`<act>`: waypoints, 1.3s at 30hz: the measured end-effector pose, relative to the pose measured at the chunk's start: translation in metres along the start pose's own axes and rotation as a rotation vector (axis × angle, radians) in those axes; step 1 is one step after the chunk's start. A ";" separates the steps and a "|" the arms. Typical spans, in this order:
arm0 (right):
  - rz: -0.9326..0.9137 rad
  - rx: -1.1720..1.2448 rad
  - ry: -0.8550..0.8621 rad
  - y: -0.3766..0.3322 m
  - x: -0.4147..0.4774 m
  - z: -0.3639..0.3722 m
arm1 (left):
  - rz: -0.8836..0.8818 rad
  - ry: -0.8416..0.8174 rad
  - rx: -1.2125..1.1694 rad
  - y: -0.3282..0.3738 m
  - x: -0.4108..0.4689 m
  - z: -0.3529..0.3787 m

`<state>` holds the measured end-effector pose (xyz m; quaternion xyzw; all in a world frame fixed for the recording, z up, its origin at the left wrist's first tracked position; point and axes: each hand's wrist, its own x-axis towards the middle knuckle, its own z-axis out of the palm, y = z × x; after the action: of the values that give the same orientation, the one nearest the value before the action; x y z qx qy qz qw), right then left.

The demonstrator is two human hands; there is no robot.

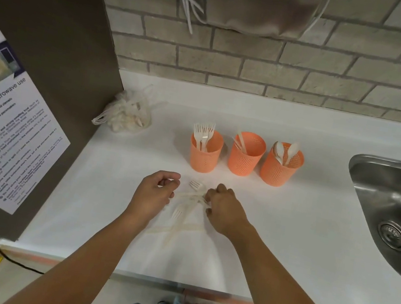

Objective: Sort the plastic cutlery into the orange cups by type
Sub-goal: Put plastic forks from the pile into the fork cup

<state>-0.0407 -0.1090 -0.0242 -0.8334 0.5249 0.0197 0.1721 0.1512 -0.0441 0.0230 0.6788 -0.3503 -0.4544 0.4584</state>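
Observation:
Three orange perforated cups stand in a row on the white counter. The left cup (205, 154) holds several forks, the middle cup (245, 156) holds knives, the right cup (281, 166) holds spoons. In front of them lies a loose pile of white plastic cutlery (185, 211), with one fork (195, 184) at its far end and another fork (177, 213) lower down. My left hand (155, 196) hovers at the pile's left side, fingers curled, gripping nothing I can see. My right hand (224, 209) pinches pieces at the pile's right edge.
A clear plastic bag (128, 114) with more cutlery lies at the back left by a dark panel (48, 73) carrying a microwave notice. A steel sink (396, 211) is set into the counter on the right. A brick wall runs behind.

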 end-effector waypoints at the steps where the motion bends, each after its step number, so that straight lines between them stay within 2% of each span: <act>1: -0.008 -0.023 0.023 -0.001 0.000 0.002 | 0.001 -0.010 0.011 -0.001 0.000 0.001; 7: -0.071 -0.224 0.074 -0.003 0.000 -0.002 | 0.003 -0.055 0.067 -0.004 0.000 0.005; 11: 0.004 -0.234 0.111 0.001 -0.002 -0.023 | 0.000 -0.047 0.092 -0.007 0.002 0.002; 13: 0.062 -0.107 0.109 0.003 -0.001 -0.038 | -0.004 -0.037 0.093 -0.009 0.003 0.001; 15: 0.093 0.120 0.122 0.003 0.001 -0.048 | -0.016 -0.036 0.069 -0.010 0.004 0.002; 19: 0.021 0.569 0.062 -0.017 0.002 -0.053 | -0.060 -0.080 -0.044 -0.009 0.005 0.012; 22: -0.039 0.679 -0.005 -0.037 0.000 -0.046 | -0.083 -0.033 -0.110 -0.007 0.006 0.018; 24: -0.030 0.685 -0.013 -0.041 0.003 -0.040 | -0.086 0.056 -0.148 -0.006 0.006 0.019; 26: 0.013 0.630 0.078 -0.036 0.011 -0.033 | -0.105 0.118 -0.210 -0.004 0.007 0.017; 28: 0.048 0.417 0.178 -0.027 0.021 -0.022 | -0.131 0.140 -0.274 -0.001 0.007 0.014; 29: 0.071 0.301 0.170 -0.022 0.025 -0.017 | -0.134 0.142 -0.277 -0.002 0.007 0.012; 32: 0.090 0.022 0.049 -0.018 0.033 -0.006 | -0.121 0.153 -0.192 -0.007 0.006 0.008; 34: 0.081 -0.037 0.026 -0.018 0.037 -0.002 | -0.097 0.153 -0.110 -0.013 0.006 0.005; 37: 0.107 0.038 0.052 -0.015 0.040 -0.001 | 0.027 0.127 0.287 -0.021 0.006 -0.002; 39: 0.127 0.133 0.112 -0.011 0.040 -0.003 | 0.058 0.040 0.580 -0.026 0.004 -0.004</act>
<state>-0.0131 -0.1401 -0.0270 -0.7850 0.5856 -0.0509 0.1957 0.1580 -0.0381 -0.0016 0.7801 -0.4756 -0.3084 0.2648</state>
